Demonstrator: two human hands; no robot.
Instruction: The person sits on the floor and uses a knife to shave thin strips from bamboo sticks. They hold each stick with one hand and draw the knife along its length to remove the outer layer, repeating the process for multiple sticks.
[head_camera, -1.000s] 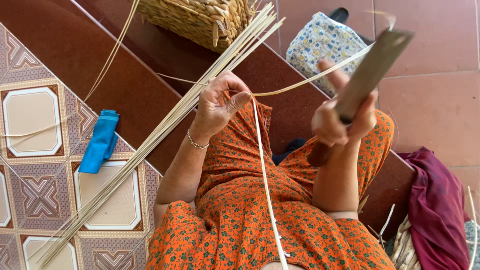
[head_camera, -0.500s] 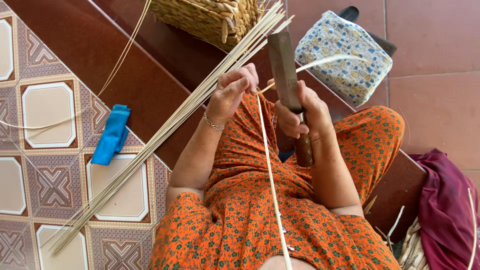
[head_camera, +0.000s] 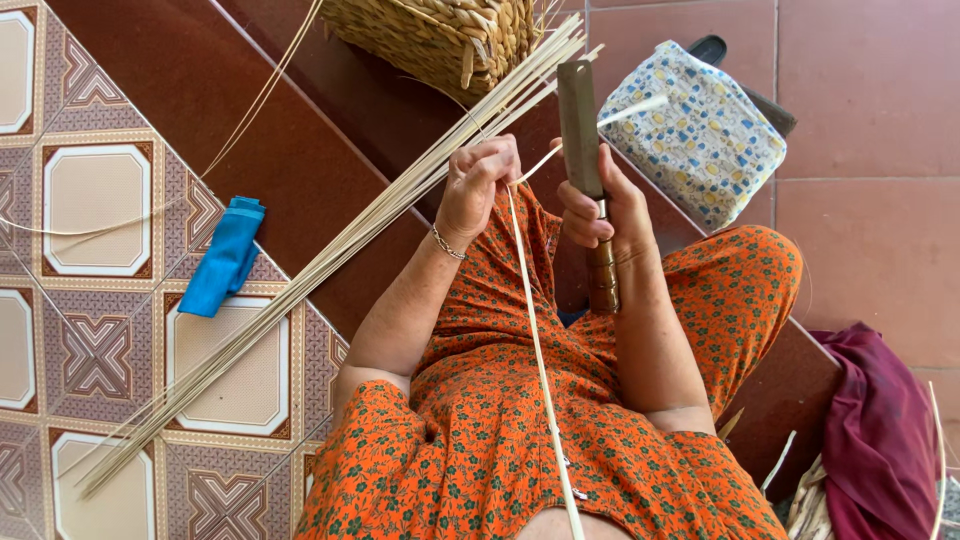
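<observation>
The pale bamboo strip (head_camera: 540, 350) runs up from my lap to my left hand (head_camera: 478, 190), which pinches its top end. My right hand (head_camera: 600, 215) grips the knife (head_camera: 582, 130) upright just beside it. A bundle of strips (head_camera: 330, 260) slants past a woven basket (head_camera: 440, 35).

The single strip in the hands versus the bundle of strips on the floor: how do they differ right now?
The single strip is pinched by the left hand and runs down over the orange lap; the bundle of strips lies untouched, slanting across the tiles. The single strip meets the knife held upright in the right hand; the bundle of strips does not. Both are pale, thin and long.
</observation>
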